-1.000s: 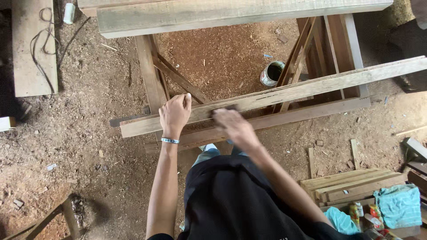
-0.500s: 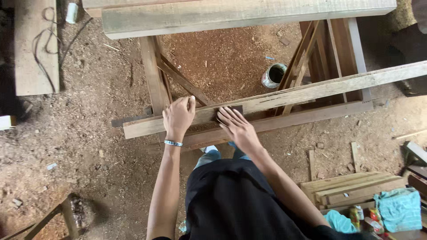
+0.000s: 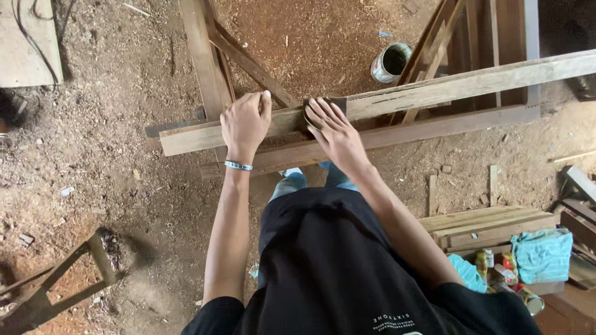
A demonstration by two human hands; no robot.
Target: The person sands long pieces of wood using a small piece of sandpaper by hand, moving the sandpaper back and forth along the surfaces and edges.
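Long wooden plank — pale, rough-sawn, lying across a wooden frame and running from lower left to the upper right edge of the view; a second, darker rail sits just below it and roughly parallel.

Left hand — laid flat on the plank near its left end, fingers spread and loose over the top face, not gripping; a light bracelet circles the wrist.

Right hand — just beside the left, fingers pressed down on a small dark sanding pad that rests on the plank (whether the fingers curl round the pad or only press it flat, I cannot tell).

Ground — bare earth, reddish-brown, thickly strewn with sawdust and wood chips.

Tin can — open-topped, standing on the ground beyond the plank, between the frame's members.

Board with dark cable — upper left, well apart from the hands.

Stack of short timber lengths — lower right, on the ground; beside it a turquoise cloth and a few small colourful cans.

Slatted wooden piece — lower left corner, lying on the dirt.

Person — dark shirt, jeans, seen from above.
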